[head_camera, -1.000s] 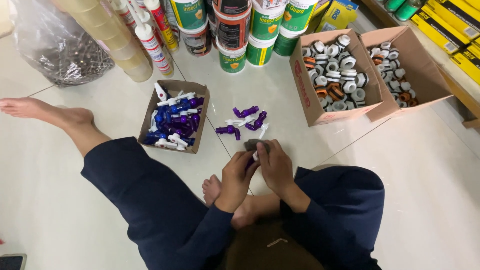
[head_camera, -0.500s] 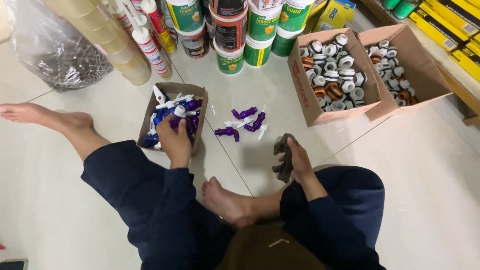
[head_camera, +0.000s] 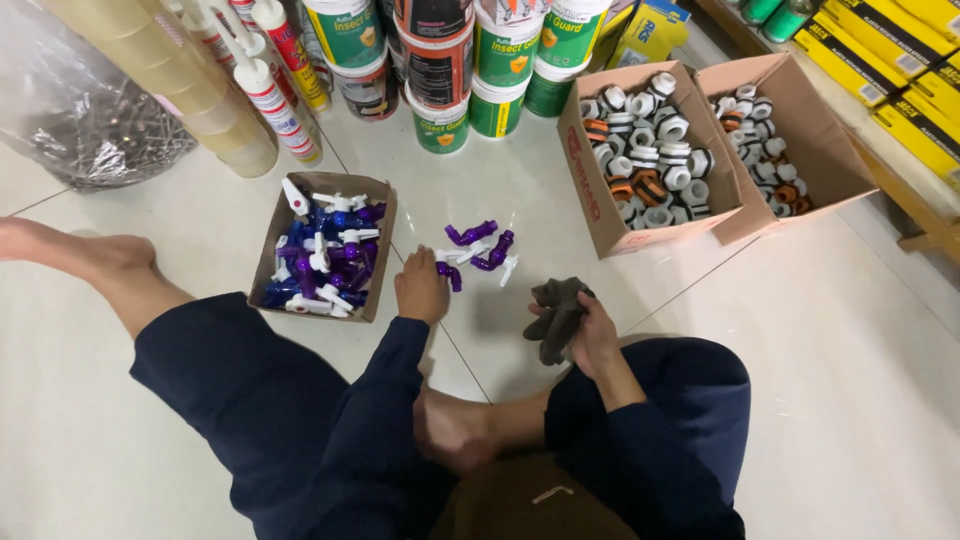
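I sit on a tiled floor. My left hand (head_camera: 421, 290) reaches down onto a small pile of purple plastic taps with white handles (head_camera: 478, 247), its fingers on the nearest one; whether it grips it is hidden. My right hand (head_camera: 592, 335) is closed on a dark grey cloth (head_camera: 556, 313), held just above my right knee. An open cardboard box of purple, blue and white taps (head_camera: 323, 255) lies just left of my left hand.
Two open cardboard boxes of white, black and orange fittings (head_camera: 650, 150) (head_camera: 775, 150) stand at the back right. Green-and-white tubs (head_camera: 440, 125), sealant tubes (head_camera: 270, 100), tape rolls (head_camera: 215, 115) and a plastic bag of nails (head_camera: 90, 130) line the back. My bare left foot (head_camera: 100, 255) stretches left.
My left hand has left the box of taps and moved right to the loose pile on the floor. My right hand keeps the cloth, nearly still.
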